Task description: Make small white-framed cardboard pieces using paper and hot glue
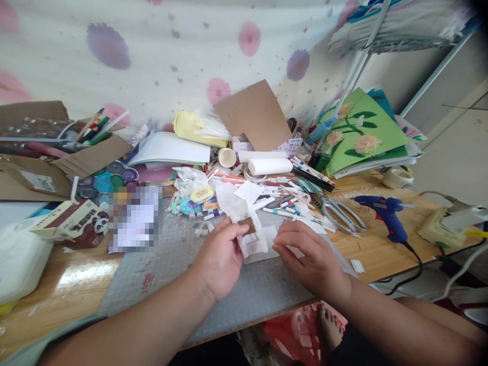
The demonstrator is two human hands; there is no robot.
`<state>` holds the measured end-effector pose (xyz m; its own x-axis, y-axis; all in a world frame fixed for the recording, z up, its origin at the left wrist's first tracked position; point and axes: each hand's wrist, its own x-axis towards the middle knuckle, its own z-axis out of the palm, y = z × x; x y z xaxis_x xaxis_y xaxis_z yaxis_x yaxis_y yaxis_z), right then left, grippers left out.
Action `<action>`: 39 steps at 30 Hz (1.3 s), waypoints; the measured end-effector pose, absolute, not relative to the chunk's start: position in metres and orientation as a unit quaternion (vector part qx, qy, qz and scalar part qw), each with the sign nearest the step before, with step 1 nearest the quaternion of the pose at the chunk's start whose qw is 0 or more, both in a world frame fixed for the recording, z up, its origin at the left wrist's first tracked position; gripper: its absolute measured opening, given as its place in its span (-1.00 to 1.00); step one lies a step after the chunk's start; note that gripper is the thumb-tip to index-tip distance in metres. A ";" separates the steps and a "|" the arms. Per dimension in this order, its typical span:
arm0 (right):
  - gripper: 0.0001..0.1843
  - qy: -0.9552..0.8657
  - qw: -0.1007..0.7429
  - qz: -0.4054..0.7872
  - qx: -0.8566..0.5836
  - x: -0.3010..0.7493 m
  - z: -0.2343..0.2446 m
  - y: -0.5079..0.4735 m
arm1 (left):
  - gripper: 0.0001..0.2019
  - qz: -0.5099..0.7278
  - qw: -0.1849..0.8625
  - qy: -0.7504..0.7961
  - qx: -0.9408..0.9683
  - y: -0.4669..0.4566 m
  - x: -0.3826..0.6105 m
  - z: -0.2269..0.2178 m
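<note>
My left hand (219,259) is closed on a small piece of cardboard partly wrapped in white paper (260,246); a brown patch of the cardboard (248,224) shows beside my thumb. To its right, my right hand (310,254) hovers apart from the piece with fingers curled and their tips pressed together. Whether anything small is between those tips, I cannot make out. Beneath both hands lies a grey gridded cutting mat (163,300), with a white paper sheet (270,237) on it. Torn white paper (229,198) lies just beyond my left hand.
At the right are a blue glue gun (389,213), large scissors (343,211) and a tape roll (397,178). Markers and scraps are heaped behind, before a brown board (255,117). A carton box (72,223) and a paint palette (109,180) stand left.
</note>
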<state>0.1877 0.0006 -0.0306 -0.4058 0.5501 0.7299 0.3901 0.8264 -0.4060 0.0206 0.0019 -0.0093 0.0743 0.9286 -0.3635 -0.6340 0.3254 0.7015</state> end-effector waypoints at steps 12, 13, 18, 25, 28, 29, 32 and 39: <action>-0.78 -0.839 0.463 0.058 -0.278 0.180 -0.028 0.005 | -0.75 0.533 0.721 0.404 0.184 -0.002 0.022 -0.007; -0.79 -0.841 0.461 0.065 -0.276 0.180 -0.028 0.005 | -0.74 0.533 0.720 0.404 0.186 -0.002 0.022 -0.007; -0.88 -0.812 0.456 0.196 -0.306 0.179 -0.024 0.007 | -0.81 0.545 0.710 0.393 0.211 -0.002 0.023 -0.006; -0.86 -0.681 0.414 0.431 -0.423 0.170 -0.019 0.007 | -0.82 0.550 0.686 0.402 0.254 -0.006 0.023 -0.010; -0.86 -0.655 0.392 0.463 -0.452 0.168 -0.016 0.008 | -0.78 0.555 0.676 0.399 0.277 -0.006 0.024 -0.010; -0.86 -0.652 0.388 0.462 -0.459 0.168 -0.016 0.008 | -0.79 0.555 0.673 0.400 0.281 -0.006 0.024 -0.010; -0.87 -0.679 0.386 0.419 -0.463 0.169 -0.017 0.009 | -0.83 0.554 0.669 0.414 0.274 -0.005 0.025 -0.010; -0.87 -0.797 0.452 0.192 -0.351 0.176 -0.026 0.013 | -0.78 0.550 0.685 0.405 0.252 -0.004 0.021 -0.012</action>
